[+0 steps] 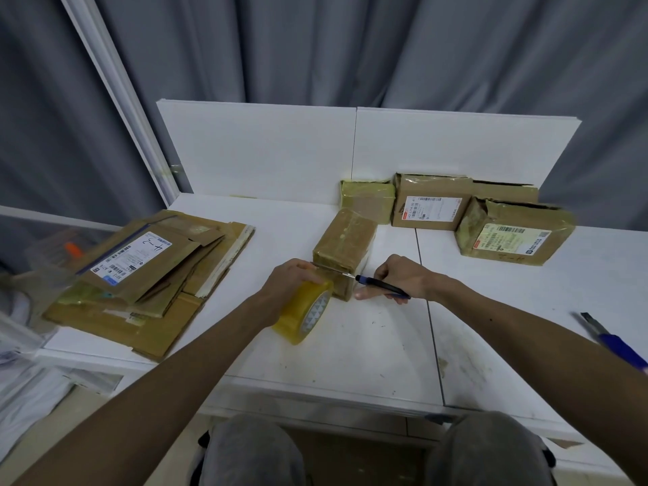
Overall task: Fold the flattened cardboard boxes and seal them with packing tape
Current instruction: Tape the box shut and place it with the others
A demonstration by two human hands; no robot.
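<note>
Now my left hand grips the tape roll, tensioning the strip. My right hand clasps the knife (to cut it).

Centre: small taped box, upright. Yellowish tape roll on edge, touching its near-left corner. Flattened cardboard stack left.

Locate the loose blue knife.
Head view, far right: the loose knife lies on the table, well right of the right hand and nearer than the rightmost box.

Grey curtain behind white back panels — blue-handled knife on the white table, far right
</note>
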